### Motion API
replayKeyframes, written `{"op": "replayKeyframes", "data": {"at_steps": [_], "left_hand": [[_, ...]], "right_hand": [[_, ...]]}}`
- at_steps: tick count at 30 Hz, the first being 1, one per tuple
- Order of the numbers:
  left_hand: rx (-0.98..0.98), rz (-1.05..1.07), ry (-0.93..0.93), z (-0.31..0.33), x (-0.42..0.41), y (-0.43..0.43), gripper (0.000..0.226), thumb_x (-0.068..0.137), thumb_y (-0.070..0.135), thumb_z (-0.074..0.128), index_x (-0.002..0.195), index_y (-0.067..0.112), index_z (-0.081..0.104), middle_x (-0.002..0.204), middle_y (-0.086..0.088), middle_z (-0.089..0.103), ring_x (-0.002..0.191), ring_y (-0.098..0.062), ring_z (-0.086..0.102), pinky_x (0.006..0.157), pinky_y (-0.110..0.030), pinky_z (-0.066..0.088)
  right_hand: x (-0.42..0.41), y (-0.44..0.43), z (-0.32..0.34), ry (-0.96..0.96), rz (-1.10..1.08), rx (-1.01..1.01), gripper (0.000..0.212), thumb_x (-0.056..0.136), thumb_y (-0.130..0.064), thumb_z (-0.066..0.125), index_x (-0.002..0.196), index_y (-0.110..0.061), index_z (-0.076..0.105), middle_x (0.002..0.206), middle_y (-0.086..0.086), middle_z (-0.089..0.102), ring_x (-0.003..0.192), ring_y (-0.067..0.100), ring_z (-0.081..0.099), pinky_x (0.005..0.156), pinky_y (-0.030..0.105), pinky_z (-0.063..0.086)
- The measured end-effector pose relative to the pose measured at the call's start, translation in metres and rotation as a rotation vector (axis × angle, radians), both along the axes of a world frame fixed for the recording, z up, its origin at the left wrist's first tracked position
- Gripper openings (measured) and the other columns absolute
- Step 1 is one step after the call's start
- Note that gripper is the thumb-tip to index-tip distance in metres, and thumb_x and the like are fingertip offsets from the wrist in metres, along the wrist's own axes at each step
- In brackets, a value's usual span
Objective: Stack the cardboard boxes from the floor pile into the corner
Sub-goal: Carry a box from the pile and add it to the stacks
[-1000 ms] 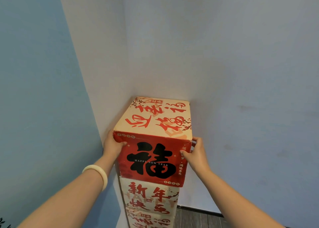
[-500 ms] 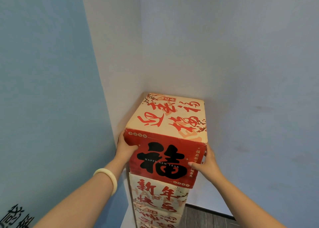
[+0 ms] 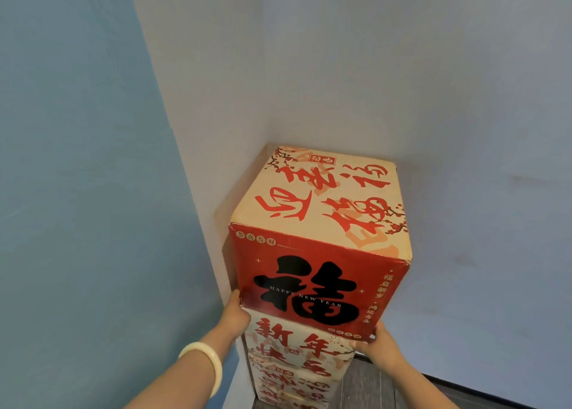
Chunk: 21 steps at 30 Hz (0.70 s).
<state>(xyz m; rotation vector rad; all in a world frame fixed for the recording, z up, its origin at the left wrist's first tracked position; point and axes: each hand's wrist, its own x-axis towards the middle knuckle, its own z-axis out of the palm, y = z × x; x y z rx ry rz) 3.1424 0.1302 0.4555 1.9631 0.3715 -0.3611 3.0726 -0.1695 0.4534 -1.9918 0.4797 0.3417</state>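
Observation:
The top cardboard box (image 3: 322,247), cream on top with red calligraphy and red in front with a big black character, sits on a stack of similar boxes (image 3: 294,353) in the wall corner. My left hand (image 3: 236,314) grips the top box's lower left front corner, fingers hidden behind its side. At the lower right front corner my right hand (image 3: 376,343) holds the bottom edge, thumb on the red face. The top box overhangs the one below toward the right.
A blue wall (image 3: 77,191) runs along the left and a pale grey wall (image 3: 464,99) stands behind and to the right. Dark wood floor (image 3: 365,387) with a black skirting strip shows beside the stack's base. A pale bangle (image 3: 205,365) circles my left wrist.
Both hands have slid down from the top box's upper side edges to its lower front corners. The view has come closer to the stack.

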Motion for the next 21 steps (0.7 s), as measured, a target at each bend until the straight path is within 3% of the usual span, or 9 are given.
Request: {"op": "replayKeyframes", "data": {"at_steps": [3, 5, 8, 11, 14, 21], "left_hand": [[-0.046, 0.018, -0.041, -0.006, -0.005, 0.003, 0.040, 0.087, -0.009, 0.048, 0.117, 0.016, 0.044, 0.115, -0.009, 0.060, 0.089, -0.012, 0.058, 0.074, -0.020, 0.046], [-0.096, -0.018, -0.045, -0.003, -0.010, 0.004, 0.048, 0.087, -0.005, 0.056, 0.122, 0.024, 0.040, 0.122, -0.002, 0.056, 0.090, -0.001, 0.054, 0.072, -0.013, 0.044], [-0.146, -0.085, -0.067, 0.005, -0.015, 0.005, 0.070, 0.085, 0.000, 0.062, 0.141, 0.028, 0.030, 0.126, 0.012, 0.044, 0.109, -0.004, 0.047, 0.084, -0.015, 0.043], [-0.163, -0.099, -0.083, 0.006, -0.016, 0.005, 0.068, 0.088, 0.003, 0.059, 0.143, 0.028, 0.029, 0.117, 0.017, 0.051, 0.099, 0.001, 0.053, 0.069, -0.004, 0.045], [-0.175, -0.065, -0.078, 0.003, -0.016, 0.004, 0.063, 0.091, 0.003, 0.055, 0.142, 0.028, 0.029, 0.101, 0.021, 0.055, 0.088, 0.009, 0.052, 0.059, -0.006, 0.047], [-0.207, 0.040, -0.144, -0.002, -0.018, -0.002, 0.050, 0.093, -0.004, 0.046, 0.129, 0.029, 0.038, 0.097, 0.014, 0.060, 0.083, 0.001, 0.059, 0.060, -0.015, 0.052]], "right_hand": [[0.001, 0.003, -0.006, -0.043, -0.068, -0.046, 0.056, 0.084, -0.012, 0.067, 0.133, -0.010, 0.040, 0.119, 0.008, 0.061, 0.109, 0.024, 0.056, 0.088, 0.033, 0.045], [-0.003, 0.005, -0.008, -0.081, -0.094, -0.050, 0.051, 0.087, -0.010, 0.064, 0.133, -0.011, 0.041, 0.123, 0.008, 0.060, 0.114, 0.028, 0.055, 0.091, 0.037, 0.045], [-0.007, 0.007, -0.006, -0.135, -0.125, -0.056, 0.047, 0.090, -0.008, 0.059, 0.133, -0.012, 0.042, 0.124, 0.006, 0.059, 0.117, 0.029, 0.054, 0.089, 0.035, 0.044], [-0.008, 0.009, -0.008, -0.156, -0.149, -0.081, 0.045, 0.090, -0.009, 0.058, 0.132, -0.013, 0.044, 0.123, 0.007, 0.060, 0.114, 0.027, 0.056, 0.090, 0.037, 0.045], [-0.009, 0.012, -0.010, -0.187, -0.156, -0.115, 0.043, 0.090, -0.010, 0.059, 0.131, -0.012, 0.047, 0.122, 0.006, 0.062, 0.114, 0.025, 0.057, 0.092, 0.039, 0.046], [-0.013, 0.017, -0.011, -0.267, -0.167, -0.142, 0.035, 0.091, -0.011, 0.058, 0.125, -0.011, 0.053, 0.118, 0.007, 0.065, 0.109, 0.025, 0.059, 0.089, 0.035, 0.046]]}}
